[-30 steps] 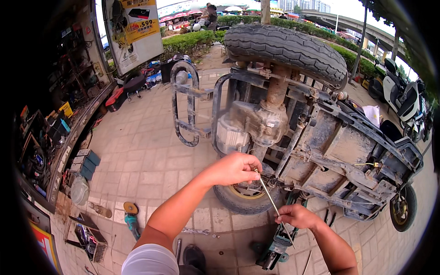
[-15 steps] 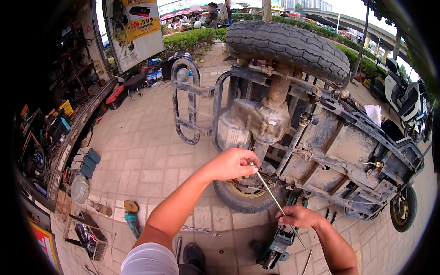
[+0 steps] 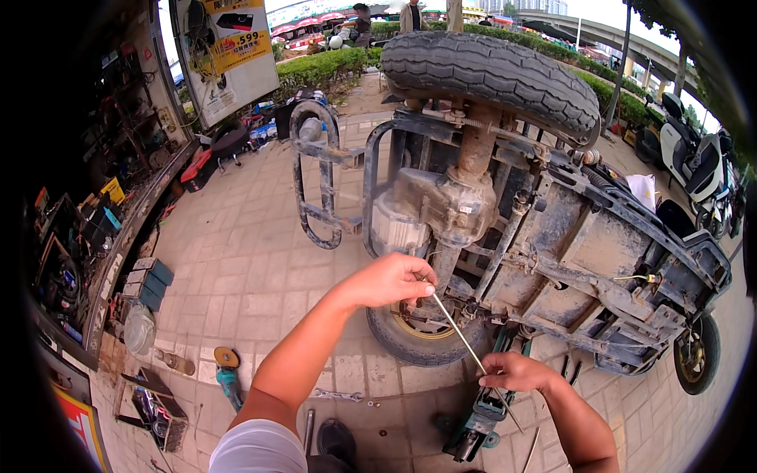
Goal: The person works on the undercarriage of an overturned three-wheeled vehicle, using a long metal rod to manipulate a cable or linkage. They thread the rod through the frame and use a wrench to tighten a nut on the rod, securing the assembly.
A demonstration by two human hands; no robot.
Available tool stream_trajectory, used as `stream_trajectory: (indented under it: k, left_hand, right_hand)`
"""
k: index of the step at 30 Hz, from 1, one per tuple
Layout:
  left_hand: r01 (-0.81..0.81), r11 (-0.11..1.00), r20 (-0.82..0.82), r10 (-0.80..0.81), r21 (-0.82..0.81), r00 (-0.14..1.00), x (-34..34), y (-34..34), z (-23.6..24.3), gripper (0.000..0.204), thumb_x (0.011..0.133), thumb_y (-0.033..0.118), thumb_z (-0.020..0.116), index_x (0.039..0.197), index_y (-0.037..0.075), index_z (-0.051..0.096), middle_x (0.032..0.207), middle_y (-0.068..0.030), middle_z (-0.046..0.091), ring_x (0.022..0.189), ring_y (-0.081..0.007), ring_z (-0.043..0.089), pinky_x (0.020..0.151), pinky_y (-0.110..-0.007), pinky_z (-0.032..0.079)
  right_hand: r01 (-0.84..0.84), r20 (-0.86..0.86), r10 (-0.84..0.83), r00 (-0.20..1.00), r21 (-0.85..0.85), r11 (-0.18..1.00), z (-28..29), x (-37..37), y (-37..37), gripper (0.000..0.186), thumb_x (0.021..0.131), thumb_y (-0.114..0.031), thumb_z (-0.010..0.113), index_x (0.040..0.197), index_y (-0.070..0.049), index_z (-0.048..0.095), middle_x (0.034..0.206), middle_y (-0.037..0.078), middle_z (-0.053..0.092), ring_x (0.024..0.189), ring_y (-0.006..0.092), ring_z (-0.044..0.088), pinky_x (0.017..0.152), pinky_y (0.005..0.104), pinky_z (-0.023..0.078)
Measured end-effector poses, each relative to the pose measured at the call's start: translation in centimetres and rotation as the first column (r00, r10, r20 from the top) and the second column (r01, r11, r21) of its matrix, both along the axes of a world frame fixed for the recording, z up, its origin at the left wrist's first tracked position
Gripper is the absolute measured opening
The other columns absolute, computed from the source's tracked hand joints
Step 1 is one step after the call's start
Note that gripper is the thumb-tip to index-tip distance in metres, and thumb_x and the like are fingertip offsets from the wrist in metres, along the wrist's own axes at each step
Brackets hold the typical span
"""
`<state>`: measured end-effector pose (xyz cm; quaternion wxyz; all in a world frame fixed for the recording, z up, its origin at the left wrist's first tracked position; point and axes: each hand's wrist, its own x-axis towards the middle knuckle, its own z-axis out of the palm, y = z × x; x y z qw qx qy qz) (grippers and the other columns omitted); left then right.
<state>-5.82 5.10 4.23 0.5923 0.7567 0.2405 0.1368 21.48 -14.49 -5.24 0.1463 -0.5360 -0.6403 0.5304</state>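
Observation:
My left hand [image 3: 398, 280] pinches the upper end of a thin metal rod [image 3: 459, 331], just below the motor and gear housing [image 3: 465, 205] of a three-wheeled vehicle lying on its side, its dirty underside [image 3: 591, 260] toward me. My right hand [image 3: 511, 373] grips the rod lower down, with its free end slanting toward the paving. A large tyre [image 3: 489, 71] is uppermost; the other rear wheel [image 3: 390, 339] rests low behind my left hand. A green jack [image 3: 477, 433] lies below my right hand, partly hidden by it.
An angle grinder [image 3: 229, 382], a wrench [image 3: 339, 395] and an open metal box [image 3: 154, 406] lie on the paving at left. Stacked grey boxes [image 3: 146, 284] sit beside a cluttered shop front [image 3: 87, 236]. White scooters [image 3: 694, 165] are parked at right; two people stand behind a hedge [image 3: 315, 69].
My left hand has moved slightly left and up with the rod's upper end. The rod's lower end has swung a little right. In the background, a standing person has come into view.

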Motion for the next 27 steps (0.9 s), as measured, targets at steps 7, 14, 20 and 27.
stream_trajectory:
  k: [7,14,20,27]
  left_hand:
    - [-0.022,1.0,-0.005,0.022,-0.012,1.0,-0.4,0.4,-0.2,0.023,0.091,0.012,0.067,0.109,-0.003,0.064,0.086,-0.0042,0.066,0.071,-0.0091,0.061,0.065,-0.025,0.049]
    - [-0.056,0.998,-0.009,0.056,-0.038,0.998,-0.5,0.6,-0.5,0.023,0.091,0.01,0.067,0.109,-0.003,0.064,0.087,-0.0043,0.066,0.072,-0.0097,0.061,0.066,-0.025,0.05]
    - [-0.119,0.992,-0.024,0.118,-0.046,0.993,-1.0,0.6,-0.4,0.022,0.091,0.01,0.066,0.109,-0.003,0.064,0.084,-0.0045,0.067,0.071,-0.0092,0.062,0.065,-0.025,0.048]
    - [-0.115,0.993,-0.064,0.114,-0.019,0.991,-0.9,0.1,-0.6,0.021,0.091,0.011,0.068,0.108,-0.001,0.065,0.081,-0.0026,0.066,0.072,-0.0088,0.062,0.067,-0.024,0.048]
  right_hand:
    - [-0.029,0.133,0.034,0.99,-0.039,0.999,-0.5,0.5,0.3,0.025,0.089,-0.026,0.07,0.092,-0.002,0.062,0.077,0.005,0.064,0.072,0.0112,0.057,0.065,0.0299,0.046]
    - [0.02,-0.158,-0.049,0.986,-0.184,0.983,-0.3,0.1,0.3,0.03,0.089,-0.028,0.071,0.093,0.001,0.063,0.077,0.007,0.066,0.073,0.0136,0.06,0.065,0.0304,0.047]
    - [-0.014,-0.143,0.01,0.99,-0.022,1.0,-0.4,0.2,0.4,0.032,0.089,-0.029,0.071,0.101,0.0,0.064,0.081,0.005,0.067,0.078,0.0143,0.061,0.07,0.03,0.048]
    - [-0.068,-0.001,0.068,0.998,0.044,0.997,-1.6,0.1,0.3,0.028,0.087,-0.025,0.071,0.096,0.001,0.063,0.082,0.01,0.067,0.076,0.0185,0.062,0.069,0.0351,0.049]
